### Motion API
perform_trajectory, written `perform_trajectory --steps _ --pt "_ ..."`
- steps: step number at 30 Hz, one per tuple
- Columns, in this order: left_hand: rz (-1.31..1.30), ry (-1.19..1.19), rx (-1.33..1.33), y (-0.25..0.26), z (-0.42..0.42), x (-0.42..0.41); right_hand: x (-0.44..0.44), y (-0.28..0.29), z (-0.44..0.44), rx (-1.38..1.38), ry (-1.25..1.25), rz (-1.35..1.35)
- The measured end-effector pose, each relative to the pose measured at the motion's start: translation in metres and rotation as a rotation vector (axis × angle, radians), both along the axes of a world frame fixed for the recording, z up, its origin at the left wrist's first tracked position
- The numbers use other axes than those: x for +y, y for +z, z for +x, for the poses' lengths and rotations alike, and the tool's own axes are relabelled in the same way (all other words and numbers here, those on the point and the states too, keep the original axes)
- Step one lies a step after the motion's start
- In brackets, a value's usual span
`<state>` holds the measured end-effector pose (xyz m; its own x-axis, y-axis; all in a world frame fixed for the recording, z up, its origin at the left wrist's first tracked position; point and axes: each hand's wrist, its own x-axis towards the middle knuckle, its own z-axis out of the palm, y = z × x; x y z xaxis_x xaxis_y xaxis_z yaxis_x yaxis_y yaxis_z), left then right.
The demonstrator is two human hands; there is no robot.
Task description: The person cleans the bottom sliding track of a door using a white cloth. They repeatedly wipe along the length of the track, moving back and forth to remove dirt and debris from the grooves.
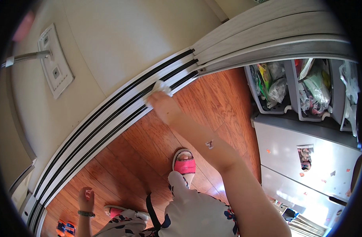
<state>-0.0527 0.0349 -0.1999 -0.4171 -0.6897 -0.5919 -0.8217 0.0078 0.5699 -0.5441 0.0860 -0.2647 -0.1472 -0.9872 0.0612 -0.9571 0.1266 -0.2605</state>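
My right hand point(162, 105) presses a crumpled pale cloth point(161, 86) onto the sliding-door floor track point(121, 100). White ridges and black grooves run along this track, which appears curved across the view. The cloth lies over the middle and nearer grooves, partly hidden by my fingers. Lower left, my left hand point(86, 199) hangs above the wood floor point(121, 160), wearing a dark beaded bracelet point(86, 213). Its fingers curl loosely, with no object visible in them.
Stacked sliding-door panels point(266, 32) stand at the track's right end. A flat mop head point(55, 63) rests on the pale floor point(89, 53). Grey bins point(293, 89) of plastic bags sit above a glossy white appliance point(281, 142). Orange-and-blue items point(65, 228) lie lower left.
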Motion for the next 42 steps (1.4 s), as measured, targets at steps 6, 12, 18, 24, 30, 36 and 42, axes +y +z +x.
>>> perform_trajectory --steps 6,12,18,24,30,36,42 --pt "0.013 0.025 0.003 -0.001 -0.004 -0.003 -0.023 0.006 0.008 0.067 0.372 -0.003" --pt "0.002 0.001 0.009 0.000 -0.014 -0.004 -0.037 0.007 0.018 0.035 0.511 0.061" --pt "-0.051 0.028 -0.017 0.006 -0.024 -0.008 -0.042 0.013 -0.011 0.008 0.576 0.249" --pt "-0.004 0.038 -0.008 0.007 -0.032 -0.002 -0.020 0.015 -0.090 0.107 0.481 0.398" --pt "0.012 0.080 0.003 0.008 -0.022 0.002 -0.014 0.033 -0.130 0.666 0.462 0.444" --pt "0.008 0.018 -0.037 0.011 -0.019 0.001 -0.019 0.041 -0.110 0.676 0.435 0.539" --pt "-0.059 -0.021 0.049 0.001 0.003 0.003 -0.025 0.026 -0.053 0.510 0.520 0.259"
